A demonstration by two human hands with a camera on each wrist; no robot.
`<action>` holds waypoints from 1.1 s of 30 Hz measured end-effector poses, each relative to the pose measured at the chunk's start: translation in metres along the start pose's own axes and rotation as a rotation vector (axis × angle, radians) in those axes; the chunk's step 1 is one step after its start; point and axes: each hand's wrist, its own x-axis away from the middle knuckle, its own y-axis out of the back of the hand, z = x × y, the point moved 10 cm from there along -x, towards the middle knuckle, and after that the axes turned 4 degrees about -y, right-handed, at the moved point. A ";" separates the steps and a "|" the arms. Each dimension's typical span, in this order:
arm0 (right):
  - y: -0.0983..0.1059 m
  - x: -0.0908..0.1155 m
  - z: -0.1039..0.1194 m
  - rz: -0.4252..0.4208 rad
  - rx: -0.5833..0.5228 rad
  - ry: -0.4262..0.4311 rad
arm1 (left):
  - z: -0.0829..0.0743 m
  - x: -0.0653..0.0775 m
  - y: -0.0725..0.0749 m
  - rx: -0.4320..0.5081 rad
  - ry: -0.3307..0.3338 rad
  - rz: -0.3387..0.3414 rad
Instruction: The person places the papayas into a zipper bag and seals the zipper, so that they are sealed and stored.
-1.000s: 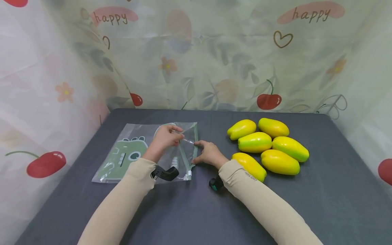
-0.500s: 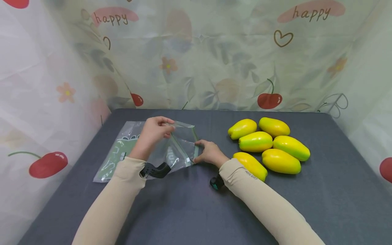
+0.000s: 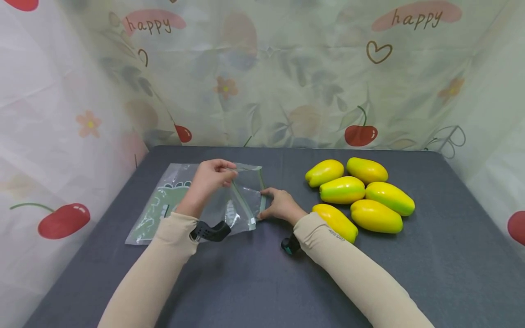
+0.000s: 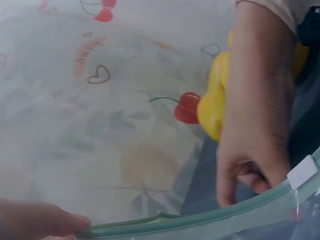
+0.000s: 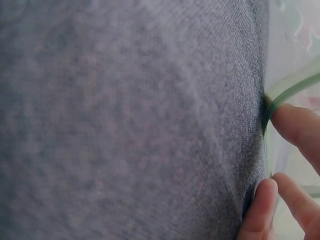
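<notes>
A clear zip bag [image 3: 143, 223] with a green cartoon print lies on the dark table, its mouth toward the right. My left hand [image 3: 211, 180] pinches the upper layer near the green-edged mouth and holds it raised, so the mouth gapes. In the left wrist view, the zip strip [image 4: 200, 217] runs from my left fingertips to a white slider [image 4: 302, 172]. My right hand [image 3: 284, 207] presses the lower layer's edge against the table with spread thumb and fingers. The right wrist view shows fingertips [image 5: 295, 130] right at the green edge.
Several yellow-green, papaya-like fruits [image 3: 342, 190] lie grouped right of the bag, the nearest one close beside my right forearm. A printed curtain [image 3: 268, 91] hangs behind and along both sides of the table [image 3: 254, 282].
My left hand has moved left and up with the bag's upper layer, widening the mouth, then come slightly back down and right. My right hand has stayed at the lower edge.
</notes>
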 end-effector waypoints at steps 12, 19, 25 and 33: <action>-0.003 -0.001 0.000 0.010 0.018 0.000 | 0.021 -0.003 -0.030 0.047 -0.015 0.025; -0.004 -0.001 -0.001 0.021 0.015 -0.006 | 0.026 -0.004 -0.034 0.047 0.016 0.022; -0.001 0.001 0.001 0.024 -0.024 -0.027 | 0.025 -0.005 -0.036 0.042 0.010 0.023; 0.018 0.024 0.008 0.083 -0.070 -0.085 | 0.025 -0.006 -0.037 0.046 -0.007 0.019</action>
